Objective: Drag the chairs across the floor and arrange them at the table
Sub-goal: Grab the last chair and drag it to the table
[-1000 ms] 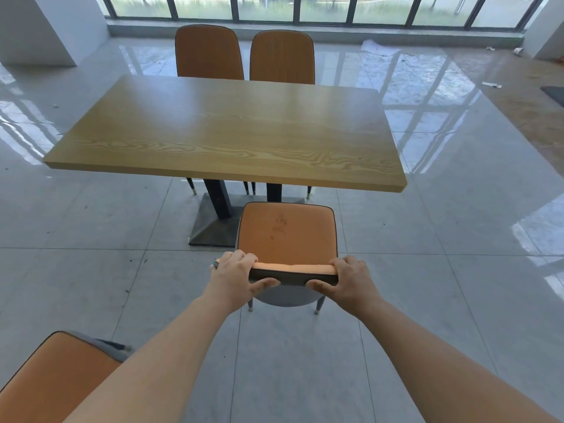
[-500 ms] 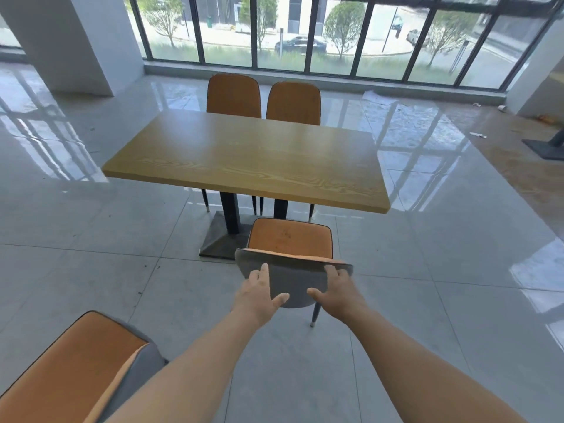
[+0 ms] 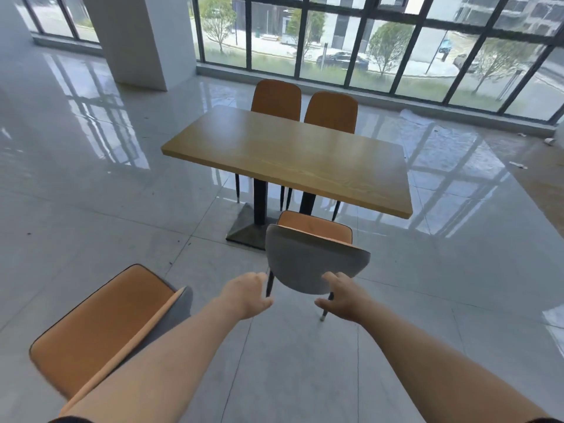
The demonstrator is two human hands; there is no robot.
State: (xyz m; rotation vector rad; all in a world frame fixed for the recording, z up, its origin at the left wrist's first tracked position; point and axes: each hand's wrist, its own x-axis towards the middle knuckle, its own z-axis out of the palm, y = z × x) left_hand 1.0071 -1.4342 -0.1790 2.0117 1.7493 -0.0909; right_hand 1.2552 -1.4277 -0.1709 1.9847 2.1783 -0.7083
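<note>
A chair with an orange seat and grey back [image 3: 314, 264] stands at the near side of the wooden table [image 3: 293, 160], its seat partly under the top. My left hand [image 3: 247, 296] and my right hand [image 3: 343, 297] hover just behind its back, fingers apart, holding nothing. Two orange chairs [image 3: 277, 97] [image 3: 331, 112] stand side by side at the table's far side. A further orange chair [image 3: 100, 325] stands on the floor at my lower left, partly hidden by my left forearm.
A white pillar [image 3: 137, 38] rises at the back left. Tall windows [image 3: 381, 44] line the far wall. The table's black pedestal base [image 3: 250, 230] sits left of the near chair. Scraps of litter [image 3: 518, 164] lie on the glossy tile floor at the right.
Both hands let go of the near chair's back and drew away from it. The view pulled back and turned left, showing more of the lower-left chair.
</note>
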